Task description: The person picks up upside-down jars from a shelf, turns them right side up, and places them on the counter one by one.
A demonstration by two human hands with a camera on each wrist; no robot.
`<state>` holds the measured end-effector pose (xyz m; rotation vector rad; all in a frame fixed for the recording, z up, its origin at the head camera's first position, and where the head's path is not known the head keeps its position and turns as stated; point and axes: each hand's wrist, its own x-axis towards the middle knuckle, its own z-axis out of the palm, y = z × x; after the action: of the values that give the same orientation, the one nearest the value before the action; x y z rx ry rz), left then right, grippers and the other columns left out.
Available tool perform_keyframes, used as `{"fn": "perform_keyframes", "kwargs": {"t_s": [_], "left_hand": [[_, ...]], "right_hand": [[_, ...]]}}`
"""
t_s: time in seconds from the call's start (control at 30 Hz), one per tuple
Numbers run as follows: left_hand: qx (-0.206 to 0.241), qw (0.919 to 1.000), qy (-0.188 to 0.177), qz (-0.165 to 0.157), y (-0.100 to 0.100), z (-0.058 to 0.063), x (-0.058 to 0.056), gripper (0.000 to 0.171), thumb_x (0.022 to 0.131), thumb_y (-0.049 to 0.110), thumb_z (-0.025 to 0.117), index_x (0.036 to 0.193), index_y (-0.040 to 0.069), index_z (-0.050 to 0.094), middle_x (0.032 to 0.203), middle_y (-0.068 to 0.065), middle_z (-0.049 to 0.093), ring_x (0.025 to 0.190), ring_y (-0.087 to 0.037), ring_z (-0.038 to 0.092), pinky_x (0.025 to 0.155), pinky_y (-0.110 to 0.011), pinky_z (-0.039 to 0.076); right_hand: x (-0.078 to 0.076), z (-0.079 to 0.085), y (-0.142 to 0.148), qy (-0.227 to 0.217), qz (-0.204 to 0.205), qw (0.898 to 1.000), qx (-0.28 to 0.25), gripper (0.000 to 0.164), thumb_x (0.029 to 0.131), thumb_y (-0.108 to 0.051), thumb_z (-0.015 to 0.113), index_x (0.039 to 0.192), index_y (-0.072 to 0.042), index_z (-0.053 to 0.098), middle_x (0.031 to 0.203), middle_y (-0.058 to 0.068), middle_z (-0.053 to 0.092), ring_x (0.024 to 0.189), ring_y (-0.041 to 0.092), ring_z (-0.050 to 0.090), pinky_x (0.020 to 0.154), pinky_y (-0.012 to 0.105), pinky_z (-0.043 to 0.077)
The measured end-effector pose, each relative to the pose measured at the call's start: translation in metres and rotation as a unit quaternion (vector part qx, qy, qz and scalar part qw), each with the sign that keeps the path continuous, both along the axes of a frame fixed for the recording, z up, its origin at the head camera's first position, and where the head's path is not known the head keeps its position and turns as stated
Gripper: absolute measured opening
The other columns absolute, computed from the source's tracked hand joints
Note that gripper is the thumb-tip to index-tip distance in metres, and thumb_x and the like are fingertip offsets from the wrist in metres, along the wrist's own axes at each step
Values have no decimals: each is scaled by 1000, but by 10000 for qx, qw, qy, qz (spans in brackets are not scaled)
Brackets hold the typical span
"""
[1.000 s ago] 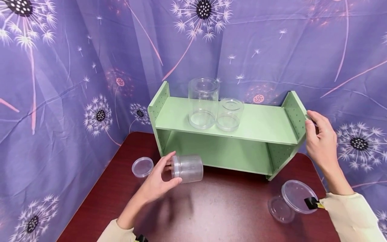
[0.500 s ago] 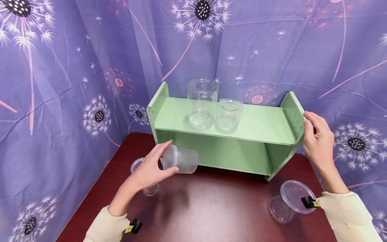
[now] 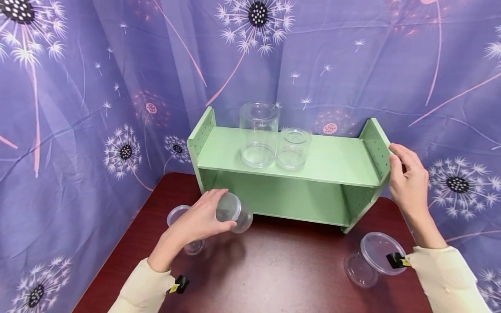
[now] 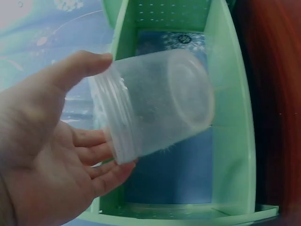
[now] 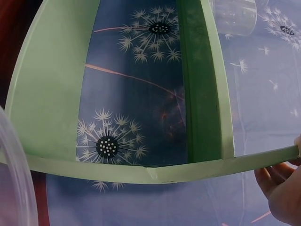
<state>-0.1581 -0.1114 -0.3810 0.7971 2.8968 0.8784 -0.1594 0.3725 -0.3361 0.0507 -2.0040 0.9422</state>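
Note:
My left hand (image 3: 199, 221) holds a clear plastic jar (image 4: 155, 99) by its ridged, wider end, thumb on one side and fingers on the other. The jar is tilted in front of the lower tier of a green two-tier shelf (image 3: 336, 158), its narrower end pointing away from the palm. At the shelf's right side, my right hand (image 3: 411, 182) grips the upper edge of the side panel (image 5: 263, 159), fingers curled under it in the right wrist view. A tall clear jar (image 3: 259, 135) and a shorter one (image 3: 292, 152) stand side by side on the upper tier.
A clear container with a wide round top (image 3: 381, 252) stands on the dark red table (image 3: 289, 265) below my right forearm. Another clear round-topped container (image 3: 177, 212) is partly hidden behind my left hand. A purple dandelion-print cloth (image 3: 336, 65) hangs behind and at the left.
My left hand rose slightly with the jar, then came down a little, turning the jar's wider end toward the head camera. The right hand keeps its grip on the shelf panel.

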Motion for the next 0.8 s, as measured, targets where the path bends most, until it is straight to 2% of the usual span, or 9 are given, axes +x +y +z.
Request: {"fn": "perform_keyframes", "kwargs": {"t_s": [0.17, 0.3, 0.5, 0.8], "left_hand": [[-335, 9993, 21, -189, 5, -14, -2, 89, 80, 37, 86, 148, -6, 47, 144, -20, 54, 134, -37, 50, 114, -50, 42], [-598, 9978, 78, -270, 9, -26, -3, 89, 78, 35, 87, 146, -8, 49, 140, -23, 56, 131, -39, 53, 114, -50, 42], [-968, 9948, -173, -251, 13, -42, -3, 92, 77, 35, 90, 147, -8, 49, 142, -23, 55, 132, -42, 51, 112, -50, 44], [-965, 9941, -429, -263, 12, -67, -2, 93, 74, 31, 94, 145, -9, 50, 140, -24, 55, 131, -40, 52, 109, -49, 46]], "right_hand": [[-1, 0, -1, -3, -35, 10000, -32, 30, 104, -9, 58, 130, 0, 71, 133, 19, 66, 116, -7, 56, 94, 9, 42], [-1, 0, -1, -42, -88, 10000, -15, 30, 104, -9, 58, 130, 0, 71, 133, 18, 67, 115, -9, 55, 94, 9, 42], [0, -1, 0, -52, -61, 10000, -21, 30, 104, -9, 58, 130, 0, 70, 134, 19, 66, 114, -9, 55, 93, 9, 42], [1, -1, -1, -44, -65, 10000, -44, 30, 104, -9, 57, 130, 1, 70, 134, 19, 66, 115, -8, 55, 93, 9, 42]]}}
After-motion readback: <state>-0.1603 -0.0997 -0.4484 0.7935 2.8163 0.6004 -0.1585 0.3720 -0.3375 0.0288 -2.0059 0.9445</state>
